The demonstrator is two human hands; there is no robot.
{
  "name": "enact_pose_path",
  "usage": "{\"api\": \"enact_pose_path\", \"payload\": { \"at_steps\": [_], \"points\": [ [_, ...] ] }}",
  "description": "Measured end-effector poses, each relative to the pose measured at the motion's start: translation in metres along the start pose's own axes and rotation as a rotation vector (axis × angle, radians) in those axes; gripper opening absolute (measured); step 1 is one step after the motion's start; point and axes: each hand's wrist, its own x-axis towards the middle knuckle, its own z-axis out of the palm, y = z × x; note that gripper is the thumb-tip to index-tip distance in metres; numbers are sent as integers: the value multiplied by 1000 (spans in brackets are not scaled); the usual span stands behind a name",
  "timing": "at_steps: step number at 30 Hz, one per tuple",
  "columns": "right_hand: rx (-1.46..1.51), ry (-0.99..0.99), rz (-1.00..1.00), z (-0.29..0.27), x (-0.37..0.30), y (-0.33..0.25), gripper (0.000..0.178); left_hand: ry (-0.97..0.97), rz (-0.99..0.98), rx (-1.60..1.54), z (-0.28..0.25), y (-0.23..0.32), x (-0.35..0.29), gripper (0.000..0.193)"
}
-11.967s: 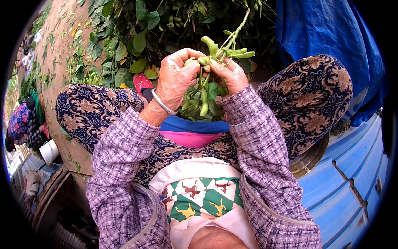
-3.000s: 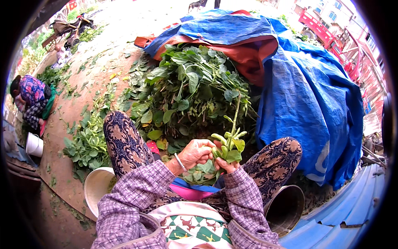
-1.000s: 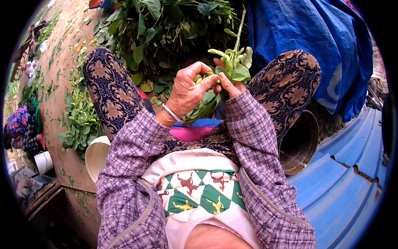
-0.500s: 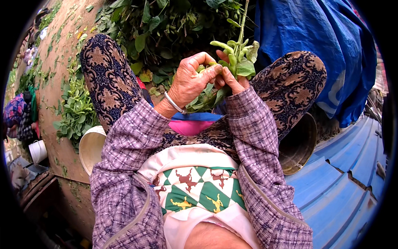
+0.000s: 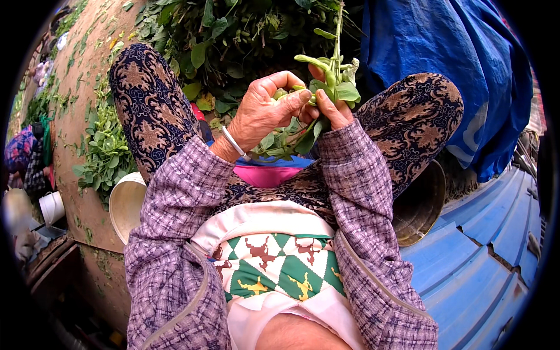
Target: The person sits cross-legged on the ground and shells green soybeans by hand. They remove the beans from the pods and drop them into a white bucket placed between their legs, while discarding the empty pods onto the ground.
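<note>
Above my lap, my right hand (image 5: 332,111) is closed round the lower part of a leafy soybean stalk (image 5: 337,41), which points away from me. Green pods (image 5: 314,60) and a few leaves (image 5: 347,92) stick out from it just beyond my fingers. My left hand (image 5: 268,108), with a pale bracelet at the wrist, is closed right beside the right one. Green pods (image 5: 280,93) show between its curled fingers and thumb. My fingers partly hide where the pods meet the stalk.
A heap of bean plants (image 5: 251,41) lies beyond my knees. A blue tarp (image 5: 437,64) is at the far right, above blue metal sheets (image 5: 466,262). Buckets stand beside me: a white one (image 5: 125,207) left, a dark one (image 5: 423,204) right. Cut greens (image 5: 108,154) lie at left.
My left hand has shifted slightly left and its thumb has moved along the pods. Fewer pods show on the stalk beyond my right hand. The right hand keeps its grip.
</note>
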Motion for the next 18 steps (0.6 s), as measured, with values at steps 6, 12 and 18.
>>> {"api": "enact_pose_path", "payload": {
  "at_steps": [6, 12, 18],
  "points": [
    [-43, 138, -18, 5, -7, -1, 53, -7, 46, 60, -3, -18, 2, 19],
    [-75, 170, -11, 5, 1, 6, 49, 18, -52, 34, -6, -16, 3, 21],
    [-142, 151, -3, 3, 2, 5, 50, -55, -89, 24, -19, -11, 4, 17]
  ]
}}
